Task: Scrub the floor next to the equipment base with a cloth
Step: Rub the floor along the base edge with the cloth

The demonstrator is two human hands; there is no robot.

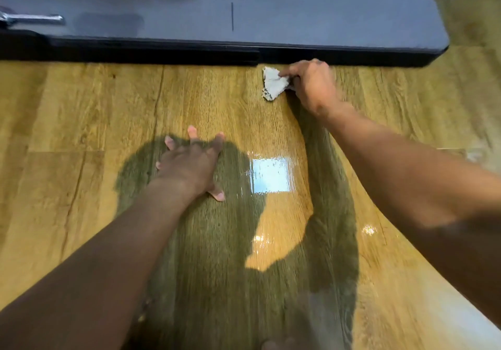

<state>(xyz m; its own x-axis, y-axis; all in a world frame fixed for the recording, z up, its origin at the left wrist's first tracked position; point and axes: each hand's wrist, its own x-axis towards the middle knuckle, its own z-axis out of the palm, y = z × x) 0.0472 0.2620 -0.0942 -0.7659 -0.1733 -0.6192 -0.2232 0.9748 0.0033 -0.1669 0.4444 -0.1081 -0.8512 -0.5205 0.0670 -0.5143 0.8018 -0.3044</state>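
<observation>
A small crumpled white cloth lies on the wooden floor, right in front of the dark equipment base. My right hand grips the cloth's right side, with its knuckles close to the base's black front edge. My left hand presses flat on the floor nearer to me, fingers spread, holding nothing.
A metal bar lies on the base at far left. The base's rounded corner ends at the right, with bare floor beyond it. A bright glare patch shines on the floor between my arms.
</observation>
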